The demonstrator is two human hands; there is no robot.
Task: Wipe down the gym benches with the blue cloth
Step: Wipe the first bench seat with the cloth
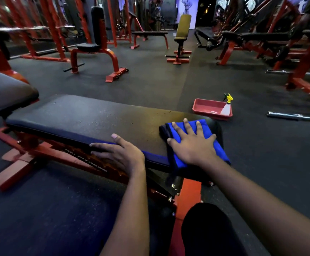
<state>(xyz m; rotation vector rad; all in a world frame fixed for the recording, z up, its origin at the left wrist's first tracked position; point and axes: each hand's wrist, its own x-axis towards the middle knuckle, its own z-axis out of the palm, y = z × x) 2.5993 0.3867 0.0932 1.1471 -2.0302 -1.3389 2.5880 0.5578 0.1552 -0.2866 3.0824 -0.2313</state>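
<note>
A black padded gym bench (87, 117) on a red frame lies across the view in front of me. A folded blue cloth (218, 150) covers the pad's right end. My right hand (193, 143) presses flat on the cloth with fingers spread. My left hand (121, 152) rests on the pad's near edge, thumb on top and fingers stretched along the side. The pad shows small specks near its middle.
A red tray (206, 106) with a yellow-topped spray bottle (227, 106) sits on the floor beyond the bench's right end. Steel barbells (294, 116) lie at right. More red-framed benches (95, 48) and a yellow-padded bench (182, 28) stand farther back.
</note>
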